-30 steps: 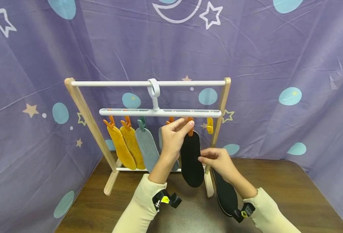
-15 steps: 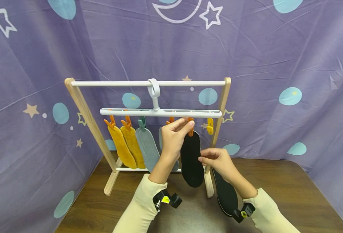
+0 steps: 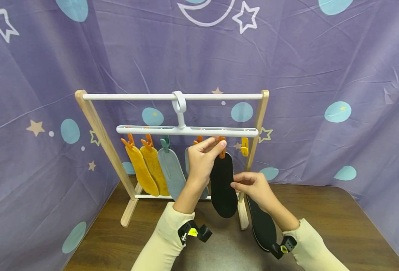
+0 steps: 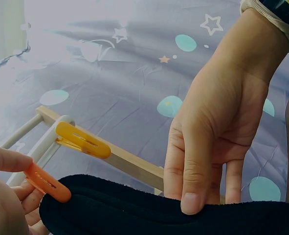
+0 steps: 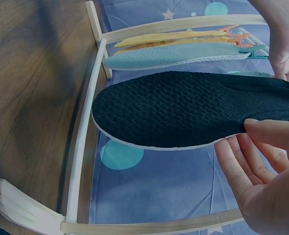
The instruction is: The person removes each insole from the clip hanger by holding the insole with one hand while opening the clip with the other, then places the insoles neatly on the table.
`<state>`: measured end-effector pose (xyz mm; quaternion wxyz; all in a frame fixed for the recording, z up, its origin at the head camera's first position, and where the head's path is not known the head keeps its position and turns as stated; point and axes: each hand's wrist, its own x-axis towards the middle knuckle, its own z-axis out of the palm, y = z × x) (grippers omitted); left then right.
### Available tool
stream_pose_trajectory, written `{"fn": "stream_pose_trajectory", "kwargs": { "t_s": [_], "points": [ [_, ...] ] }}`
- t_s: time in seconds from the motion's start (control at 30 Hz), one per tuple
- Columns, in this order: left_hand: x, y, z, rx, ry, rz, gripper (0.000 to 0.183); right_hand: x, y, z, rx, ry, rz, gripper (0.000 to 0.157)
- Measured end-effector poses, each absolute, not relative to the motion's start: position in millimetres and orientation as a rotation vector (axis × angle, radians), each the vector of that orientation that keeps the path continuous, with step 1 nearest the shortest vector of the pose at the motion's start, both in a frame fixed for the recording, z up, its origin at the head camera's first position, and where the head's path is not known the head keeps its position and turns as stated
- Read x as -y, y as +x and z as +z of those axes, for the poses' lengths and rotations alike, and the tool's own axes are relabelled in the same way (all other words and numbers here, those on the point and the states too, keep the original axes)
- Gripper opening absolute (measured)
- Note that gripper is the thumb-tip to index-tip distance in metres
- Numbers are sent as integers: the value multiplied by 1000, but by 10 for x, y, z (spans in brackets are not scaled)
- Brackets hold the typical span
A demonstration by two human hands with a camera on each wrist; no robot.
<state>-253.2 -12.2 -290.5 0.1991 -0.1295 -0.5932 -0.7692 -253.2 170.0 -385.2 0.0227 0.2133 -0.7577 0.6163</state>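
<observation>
A black insole (image 3: 223, 188) hangs upright under the white hanger bar (image 3: 145, 130), its top end in an orange clip (image 4: 50, 185). My left hand (image 3: 198, 160) pinches that clip between thumb and fingers. Lower down, my right hand (image 3: 255, 188) pinches the insole's right edge, thumb on the near face and fingers behind, as the right wrist view shows. To the left hang two yellow insoles (image 3: 140, 169) from orange clips and a light blue insole (image 3: 170, 169) from a green clip. Another blue insole is partly hidden behind my left hand. A yellow clip (image 3: 244, 146) hangs at the bar's right end, holding nothing.
The hanger hooks over the top rod (image 3: 128, 97) of a wooden rack (image 3: 101, 139) on a brown table (image 3: 321, 218). A second black insole (image 3: 263, 227) lies on the table beside the rack's right foot, partly under my right wrist. A purple curtain (image 3: 304, 94) stands behind.
Both hands keep their grips on the clip and the black insole. The hanger bar and the yellow insoles have shifted very slightly to the right.
</observation>
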Motion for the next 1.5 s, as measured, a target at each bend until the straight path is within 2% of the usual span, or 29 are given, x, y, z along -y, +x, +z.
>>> {"fn": "stream_pose_trajectory", "kwargs": {
  "t_s": [1.5],
  "points": [
    [86,-2532,-2909,1601,-354,-2134,21,-1700,-2522,-3856,2344,636,1931,20]
  ]
}}
